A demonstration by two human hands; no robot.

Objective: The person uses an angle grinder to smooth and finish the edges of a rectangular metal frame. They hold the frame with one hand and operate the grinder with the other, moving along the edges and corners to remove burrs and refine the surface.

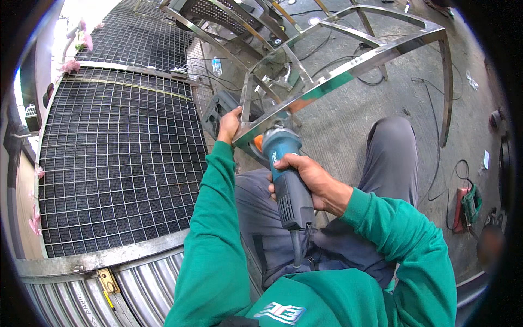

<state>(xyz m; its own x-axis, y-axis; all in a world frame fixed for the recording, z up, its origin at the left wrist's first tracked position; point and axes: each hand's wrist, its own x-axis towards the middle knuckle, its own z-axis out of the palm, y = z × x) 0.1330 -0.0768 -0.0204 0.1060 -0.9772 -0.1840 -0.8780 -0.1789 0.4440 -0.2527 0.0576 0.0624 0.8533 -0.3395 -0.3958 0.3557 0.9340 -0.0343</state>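
Note:
My right hand (316, 179) is wrapped round the body of a teal and black angle grinder (293, 199), whose cord runs down toward my lap. The grinder's head lies against or just below the near corner of a shiny metal frame (348, 76), with an orange piece showing beside it. Whether the disc touches the metal I cannot tell. At that same corner my left hand (229, 125) grips the metal frame, its fingers partly hidden. The frame slants away to the upper right on bare metal legs. Right behind my left hand sits a dark plastic object (219, 106).
On the left stands a wire mesh panel (120, 163) over dark matting, above corrugated metal (152, 283). A water bottle (217, 66) is on the floor beyond. Black cables (433, 120) trail across the concrete at right, near a green power tool (471, 204).

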